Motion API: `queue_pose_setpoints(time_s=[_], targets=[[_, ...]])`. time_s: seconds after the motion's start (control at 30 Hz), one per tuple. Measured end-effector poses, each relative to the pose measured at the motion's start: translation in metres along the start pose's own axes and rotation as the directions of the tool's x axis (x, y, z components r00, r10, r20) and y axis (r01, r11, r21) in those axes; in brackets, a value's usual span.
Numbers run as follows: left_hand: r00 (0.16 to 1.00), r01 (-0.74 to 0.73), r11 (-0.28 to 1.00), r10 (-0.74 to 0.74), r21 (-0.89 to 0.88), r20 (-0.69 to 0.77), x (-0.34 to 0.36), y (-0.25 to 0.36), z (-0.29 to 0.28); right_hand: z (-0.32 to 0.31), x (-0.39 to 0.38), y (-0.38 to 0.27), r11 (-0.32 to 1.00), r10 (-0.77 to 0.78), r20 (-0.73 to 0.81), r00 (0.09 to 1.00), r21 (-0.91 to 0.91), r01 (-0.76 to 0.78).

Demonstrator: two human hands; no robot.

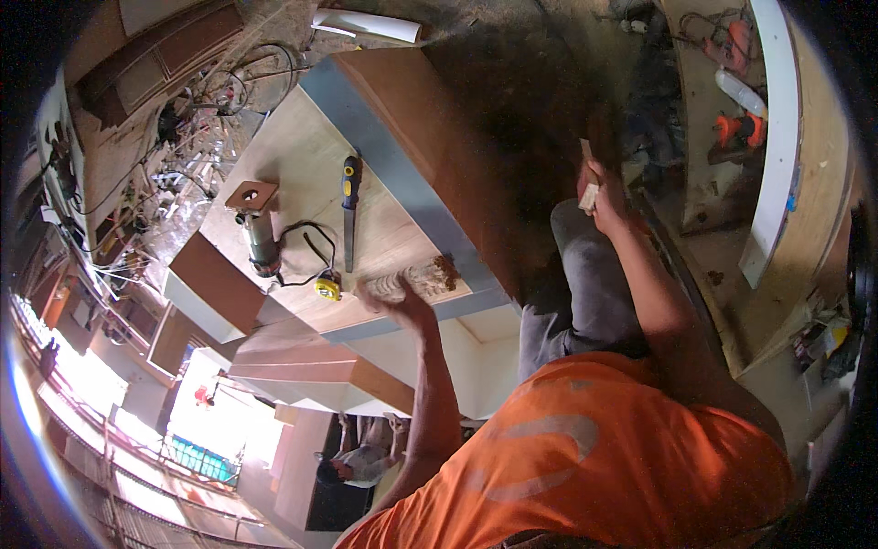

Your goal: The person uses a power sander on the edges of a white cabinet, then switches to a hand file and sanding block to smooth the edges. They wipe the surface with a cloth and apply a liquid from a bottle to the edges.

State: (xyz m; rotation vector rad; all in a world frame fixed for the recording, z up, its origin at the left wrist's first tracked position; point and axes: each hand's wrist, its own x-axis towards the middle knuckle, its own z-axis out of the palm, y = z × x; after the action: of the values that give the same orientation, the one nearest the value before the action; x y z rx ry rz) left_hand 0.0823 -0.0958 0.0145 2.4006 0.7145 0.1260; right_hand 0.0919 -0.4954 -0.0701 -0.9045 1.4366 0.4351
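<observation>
My left hand [407, 309] is at the near edge of a wood-topped cabinet [402, 233], fingers stretched and slightly blurred. It is by the end of a rough tan-brown bundle [425, 277], whose kind I cannot make out. Off to the right, my right hand [610, 199] is closed round a thin flat tan piece [589, 197], partly hidden by the fingers. Beyond my left hand on the cabinet lie a yellow tape measure [327, 286], a file [349, 215] with a dark and yellow handle, and a power trimmer [262, 244] with a square base plate.
A black cord [315, 229] loops over the cabinet top. Scraps and cables [206, 151] litter the floor at the far left. A long white-faced panel [777, 137] stands at right, near an orange-and-black tool [739, 131]. Another person [361, 462] is at the lower left.
</observation>
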Motion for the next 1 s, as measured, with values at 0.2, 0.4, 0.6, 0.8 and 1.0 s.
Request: queue_pose_setpoints(time_s=[0.2,0.4,0.6,0.8,1.0], targets=[[0.587,-0.75,0.655,0.597,0.089,0.547,0.102,0.141,0.11,-0.008,-0.004,0.014,0.998,-0.035,0.156,0.987,0.064,0.026],[0.525,-0.826,0.54,0.628,0.165,0.574,0.187,0.191,0.152,0.001,-0.012,0.022,0.99,-0.122,0.039,0.992,0.075,0.119],[0.479,-0.877,0.421,0.717,0.234,0.506,0.219,0.191,0.17,0.0,-0.016,0.03,0.995,0.002,0.18,0.984,0.102,-0.021],[0.312,-0.949,0.129,0.489,0.287,0.814,0.136,0.161,0.13,-0.008,-0.017,0.034,1.0,-0.007,0.153,0.988,0.025,0.003],[0.123,-0.991,0.096,0.311,0.097,0.943,0.054,0.123,0.075,-0.025,-0.022,0.042,0.996,0.031,0.171,0.985,-0.089,-0.016]])
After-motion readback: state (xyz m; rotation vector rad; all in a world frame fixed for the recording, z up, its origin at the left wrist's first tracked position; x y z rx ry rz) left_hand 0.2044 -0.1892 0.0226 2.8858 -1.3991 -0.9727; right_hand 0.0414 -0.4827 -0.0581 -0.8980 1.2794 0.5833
